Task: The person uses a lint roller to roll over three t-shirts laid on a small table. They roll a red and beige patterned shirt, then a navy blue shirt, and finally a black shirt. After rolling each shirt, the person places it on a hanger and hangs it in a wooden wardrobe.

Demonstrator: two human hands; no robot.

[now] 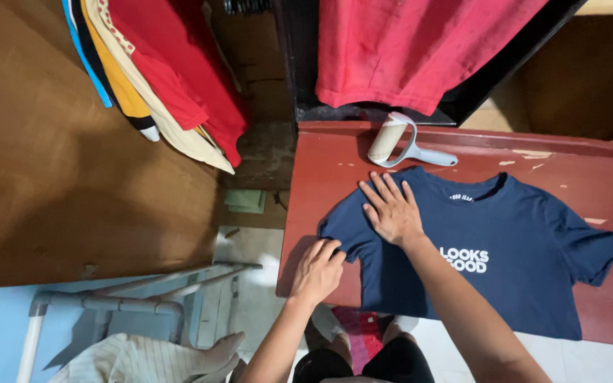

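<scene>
Both forearms reach over a navy shirt (505, 262) lying flat, print up, on the red worktop (321, 184). Left hand (317, 269) has its grip pinched on the sleeve edge; right hand (391, 209) presses flat, fingers spread. Lint roller (399, 142) lies just beyond the collar.

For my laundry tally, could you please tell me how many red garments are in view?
2. One red shirt hangs on the rack of clothes at upper left; another red shirt hangs above the red table. Others may be hidden among the rack's layers.

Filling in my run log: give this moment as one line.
left hand: pinching sleeve of navy T-shirt | right hand: flat on shirt | shirt: spread on red table | lint roller: above collar
</scene>
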